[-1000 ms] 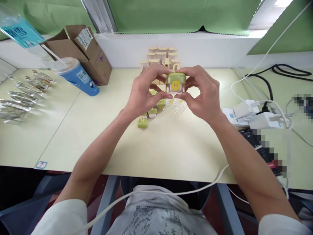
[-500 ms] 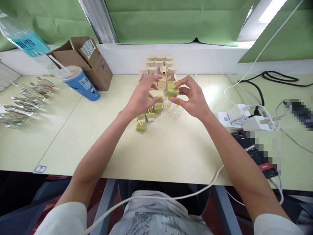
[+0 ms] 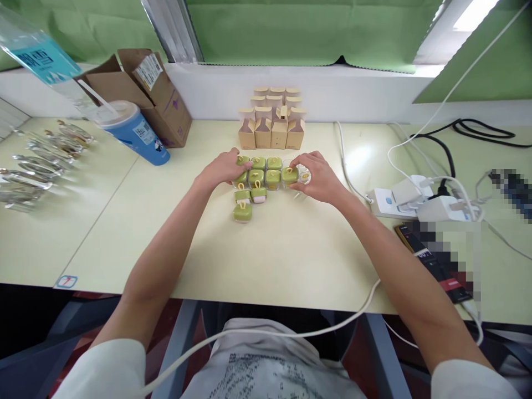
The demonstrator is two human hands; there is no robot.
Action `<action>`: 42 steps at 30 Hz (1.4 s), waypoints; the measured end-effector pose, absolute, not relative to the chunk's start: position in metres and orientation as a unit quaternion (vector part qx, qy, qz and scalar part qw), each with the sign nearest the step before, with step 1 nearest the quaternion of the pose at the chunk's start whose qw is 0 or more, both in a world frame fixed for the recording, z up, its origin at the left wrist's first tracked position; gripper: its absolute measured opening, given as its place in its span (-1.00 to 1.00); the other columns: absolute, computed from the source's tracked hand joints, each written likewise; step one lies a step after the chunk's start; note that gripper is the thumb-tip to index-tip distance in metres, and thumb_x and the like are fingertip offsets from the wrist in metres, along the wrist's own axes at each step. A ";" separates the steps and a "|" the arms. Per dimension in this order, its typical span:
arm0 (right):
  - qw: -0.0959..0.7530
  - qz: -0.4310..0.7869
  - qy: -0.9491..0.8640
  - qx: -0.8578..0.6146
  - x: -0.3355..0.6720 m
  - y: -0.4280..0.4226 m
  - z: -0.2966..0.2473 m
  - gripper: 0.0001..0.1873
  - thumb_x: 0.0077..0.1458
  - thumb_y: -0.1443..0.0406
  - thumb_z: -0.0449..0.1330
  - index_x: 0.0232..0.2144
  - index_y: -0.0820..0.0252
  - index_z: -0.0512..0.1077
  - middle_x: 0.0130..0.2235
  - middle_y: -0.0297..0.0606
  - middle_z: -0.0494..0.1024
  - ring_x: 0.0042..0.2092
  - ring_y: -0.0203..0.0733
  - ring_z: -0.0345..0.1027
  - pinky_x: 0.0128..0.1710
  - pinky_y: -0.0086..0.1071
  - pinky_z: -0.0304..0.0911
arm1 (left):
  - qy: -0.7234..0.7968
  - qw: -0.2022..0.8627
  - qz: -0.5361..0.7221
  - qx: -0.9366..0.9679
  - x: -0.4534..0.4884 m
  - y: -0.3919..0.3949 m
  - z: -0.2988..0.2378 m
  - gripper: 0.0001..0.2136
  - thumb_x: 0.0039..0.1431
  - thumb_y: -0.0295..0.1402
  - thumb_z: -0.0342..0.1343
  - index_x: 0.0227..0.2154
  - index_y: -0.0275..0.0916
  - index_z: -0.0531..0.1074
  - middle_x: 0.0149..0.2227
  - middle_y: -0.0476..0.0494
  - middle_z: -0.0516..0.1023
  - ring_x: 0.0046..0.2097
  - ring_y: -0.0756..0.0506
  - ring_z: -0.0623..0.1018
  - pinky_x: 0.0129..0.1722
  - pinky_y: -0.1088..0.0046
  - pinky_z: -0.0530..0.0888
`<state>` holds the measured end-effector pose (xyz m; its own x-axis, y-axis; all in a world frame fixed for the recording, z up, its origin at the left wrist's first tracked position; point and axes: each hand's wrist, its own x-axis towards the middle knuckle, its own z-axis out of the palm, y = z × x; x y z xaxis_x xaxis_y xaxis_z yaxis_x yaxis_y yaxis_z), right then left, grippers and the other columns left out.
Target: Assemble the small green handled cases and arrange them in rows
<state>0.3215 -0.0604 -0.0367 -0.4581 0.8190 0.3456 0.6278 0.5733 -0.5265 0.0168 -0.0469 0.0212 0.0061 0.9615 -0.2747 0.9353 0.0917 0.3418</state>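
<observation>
Small clear boxes with green lids and little loop handles stand grouped on the table. My right hand (image 3: 318, 176) pinches a green-lidded box (image 3: 290, 175) at the group's right end, thumb and forefinger on its sides. At the left end, the curled fingers of my left hand (image 3: 228, 166) grip a green-lidded box (image 3: 241, 178), partly covering it. Between the hands more boxes (image 3: 273, 177) sit side by side in two rows. Two boxes with pale pink bottoms (image 3: 258, 193) and a single box (image 3: 242, 212) lie nearer me. Clear plastic (image 3: 305, 176) shows beside my right fingers.
Open kraft cartons (image 3: 262, 136) stand in rows by the wall. A brown cardboard box (image 3: 174, 119), a blue cup with a straw (image 3: 143, 138) and a water bottle (image 3: 45, 58) are at left, near several shiny packets (image 3: 37, 163). A power strip (image 3: 384, 200) with chargers and cables lies right.
My right hand has lowered its green-lidded box to the right end of the group. My left hand has moved down and left onto the boxes there. The view has shifted slightly.
</observation>
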 end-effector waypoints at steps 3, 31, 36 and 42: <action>0.304 0.168 -0.828 -0.441 0.322 -0.058 -0.046 -0.61 0.09 0.16 0.46 -0.03 0.03 0.57 0.06 -0.05 0.75 0.22 0.37 0.43 0.28 0.24 0.39 | 0.703 0.216 0.010 0.677 0.021 -0.048 0.023 -0.37 0.63 0.07 0.06 0.47 -0.31 0.41 0.45 -0.56 0.60 -0.13 -0.32 0.82 -0.02 0.18 0.63; 0.342 0.193 -0.728 -0.562 0.367 -0.023 -0.066 -0.63 0.38 0.14 0.24 0.04 0.01 0.80 0.21 -0.03 0.78 0.23 0.23 0.66 0.42 0.30 0.52 | 0.685 0.134 0.009 0.716 0.023 -0.047 0.016 -0.44 0.61 0.05 -0.01 0.28 -0.31 0.56 0.29 -0.57 0.71 0.26 -0.51 0.70 0.15 0.11 0.62; 0.367 0.185 -0.701 -0.583 0.362 -0.025 -0.065 -0.69 0.16 0.27 0.27 -0.16 0.09 0.81 0.02 -0.05 0.86 0.12 0.28 0.74 0.36 0.40 0.58 | 0.691 0.147 0.004 0.708 0.026 -0.050 0.018 -0.42 0.61 0.04 -0.02 0.33 -0.33 0.54 0.32 -0.60 0.68 0.30 -0.53 0.68 0.25 0.05 0.62; 0.494 0.203 -0.611 -0.584 0.364 -0.034 -0.037 -0.65 0.20 0.22 0.30 -0.04 0.14 0.78 0.18 0.00 0.83 0.10 0.17 0.77 0.26 0.24 0.70 | 0.695 0.091 0.127 0.702 0.032 -0.060 0.032 -0.36 0.60 -0.11 0.07 0.56 -0.37 0.36 0.51 -0.66 0.47 0.64 -0.63 0.31 0.57 -0.21 0.40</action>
